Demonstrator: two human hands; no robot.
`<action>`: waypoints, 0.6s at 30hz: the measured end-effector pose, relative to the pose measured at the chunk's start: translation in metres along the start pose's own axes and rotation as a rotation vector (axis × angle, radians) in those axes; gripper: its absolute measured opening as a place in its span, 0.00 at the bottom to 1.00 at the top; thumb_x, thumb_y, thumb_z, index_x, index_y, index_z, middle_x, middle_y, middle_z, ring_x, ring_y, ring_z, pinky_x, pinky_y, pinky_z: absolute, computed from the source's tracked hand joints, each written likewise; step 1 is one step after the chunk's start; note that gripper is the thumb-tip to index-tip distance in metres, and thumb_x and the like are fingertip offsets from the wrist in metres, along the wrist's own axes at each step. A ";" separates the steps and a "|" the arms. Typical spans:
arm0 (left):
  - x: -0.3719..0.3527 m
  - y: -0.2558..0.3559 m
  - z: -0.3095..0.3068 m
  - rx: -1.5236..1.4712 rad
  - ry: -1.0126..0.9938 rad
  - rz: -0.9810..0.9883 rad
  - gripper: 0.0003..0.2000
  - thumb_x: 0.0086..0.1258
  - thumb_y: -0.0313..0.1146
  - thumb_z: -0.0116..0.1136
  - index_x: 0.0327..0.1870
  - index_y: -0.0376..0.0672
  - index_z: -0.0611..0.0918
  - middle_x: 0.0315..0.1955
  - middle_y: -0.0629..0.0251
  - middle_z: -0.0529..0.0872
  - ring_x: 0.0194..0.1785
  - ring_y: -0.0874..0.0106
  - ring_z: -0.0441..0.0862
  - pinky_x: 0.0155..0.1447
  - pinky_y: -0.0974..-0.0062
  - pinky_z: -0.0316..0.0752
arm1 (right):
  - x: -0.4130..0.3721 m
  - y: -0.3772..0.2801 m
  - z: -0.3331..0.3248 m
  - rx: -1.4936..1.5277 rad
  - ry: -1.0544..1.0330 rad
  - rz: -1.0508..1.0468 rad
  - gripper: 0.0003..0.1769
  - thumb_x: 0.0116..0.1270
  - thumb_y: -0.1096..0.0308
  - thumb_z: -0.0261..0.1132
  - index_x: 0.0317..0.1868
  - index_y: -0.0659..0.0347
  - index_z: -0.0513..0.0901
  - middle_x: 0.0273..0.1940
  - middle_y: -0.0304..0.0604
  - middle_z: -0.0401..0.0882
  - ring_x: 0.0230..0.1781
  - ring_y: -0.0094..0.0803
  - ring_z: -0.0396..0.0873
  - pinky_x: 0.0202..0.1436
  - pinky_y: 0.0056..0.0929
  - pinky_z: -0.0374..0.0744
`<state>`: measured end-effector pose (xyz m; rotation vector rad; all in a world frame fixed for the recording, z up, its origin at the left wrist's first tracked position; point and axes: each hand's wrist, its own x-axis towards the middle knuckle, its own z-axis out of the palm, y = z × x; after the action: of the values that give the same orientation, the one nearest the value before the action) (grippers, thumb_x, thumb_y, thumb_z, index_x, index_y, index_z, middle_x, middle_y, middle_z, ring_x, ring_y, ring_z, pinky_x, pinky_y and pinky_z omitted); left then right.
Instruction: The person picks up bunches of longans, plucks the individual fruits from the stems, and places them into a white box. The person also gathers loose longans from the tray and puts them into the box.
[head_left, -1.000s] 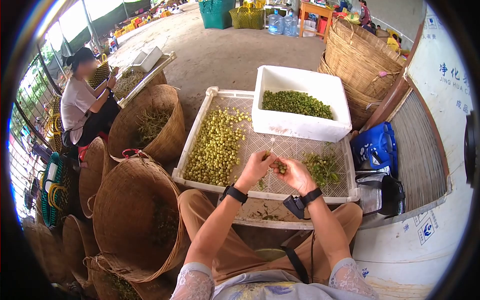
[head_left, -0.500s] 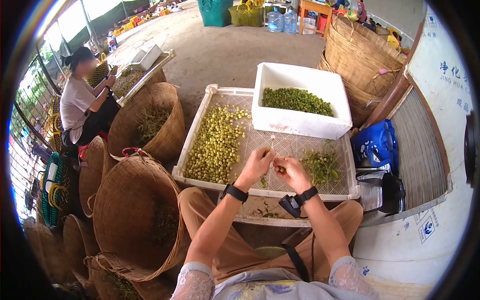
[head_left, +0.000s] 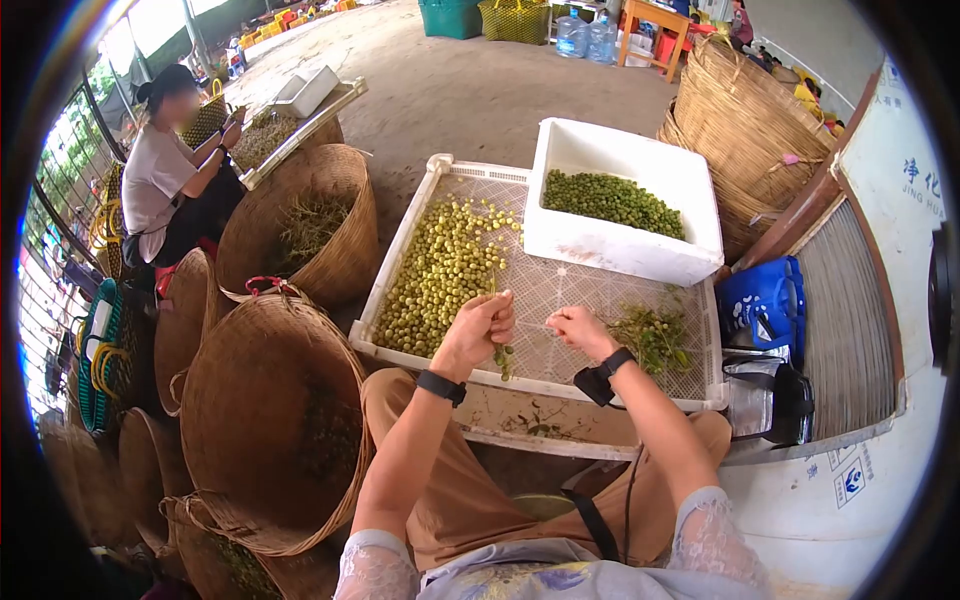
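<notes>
My left hand (head_left: 478,330) is closed around a green leafy sprig (head_left: 505,362), whose lower end hangs below the fingers. To its right, my right hand (head_left: 582,332) is held in a pinch; whatever may be between the fingertips is too small to make out. Both hands hover over the front of a white mesh tray (head_left: 545,388). Pale yellow-green round fruits (head_left: 432,275) cover the tray's left part. Leafy sprigs (head_left: 652,338) lie in a heap on its right side. A white foam box (head_left: 615,247) rests on the tray's back right, with smaller dark green fruits (head_left: 612,203) inside.
Large wicker baskets (head_left: 270,420) crowd my left side. Beyond them a seated person (head_left: 160,190) works at another tray. A blue bag (head_left: 765,300) and a silver-and-black bag (head_left: 765,395) stand at the right. Tall wicker baskets (head_left: 750,140) rise behind the foam box.
My hands, together before, have moved apart: the left went left with the sprig, the right slightly right. The view has shifted a little.
</notes>
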<state>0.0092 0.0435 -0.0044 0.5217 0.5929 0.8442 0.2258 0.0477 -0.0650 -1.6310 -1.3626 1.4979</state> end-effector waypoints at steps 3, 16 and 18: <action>-0.004 0.001 -0.006 0.001 0.008 -0.019 0.13 0.71 0.34 0.46 0.23 0.43 0.65 0.18 0.75 0.60 0.19 0.82 0.55 0.21 0.83 0.54 | 0.031 0.026 0.008 -0.481 0.034 -0.180 0.12 0.62 0.66 0.57 0.25 0.64 0.71 0.18 0.40 0.67 0.19 0.30 0.67 0.22 0.32 0.66; -0.025 -0.015 -0.020 -0.038 0.033 -0.122 0.11 0.69 0.34 0.50 0.25 0.44 0.67 0.19 0.76 0.62 0.20 0.83 0.56 0.22 0.84 0.53 | 0.043 0.031 0.013 -1.019 -0.195 -0.067 0.07 0.60 0.70 0.51 0.28 0.65 0.71 0.25 0.48 0.73 0.23 0.40 0.71 0.29 0.39 0.70; -0.034 -0.020 -0.017 -0.044 0.058 -0.136 0.11 0.69 0.34 0.50 0.25 0.44 0.67 0.19 0.76 0.63 0.20 0.83 0.56 0.21 0.85 0.53 | 0.025 0.024 0.012 -1.002 -0.307 -0.044 0.08 0.60 0.69 0.52 0.26 0.63 0.70 0.22 0.45 0.70 0.20 0.35 0.67 0.27 0.35 0.68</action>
<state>-0.0093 0.0085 -0.0202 0.4131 0.6547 0.7433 0.2188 0.0591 -0.0986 -1.9047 -2.5706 1.0958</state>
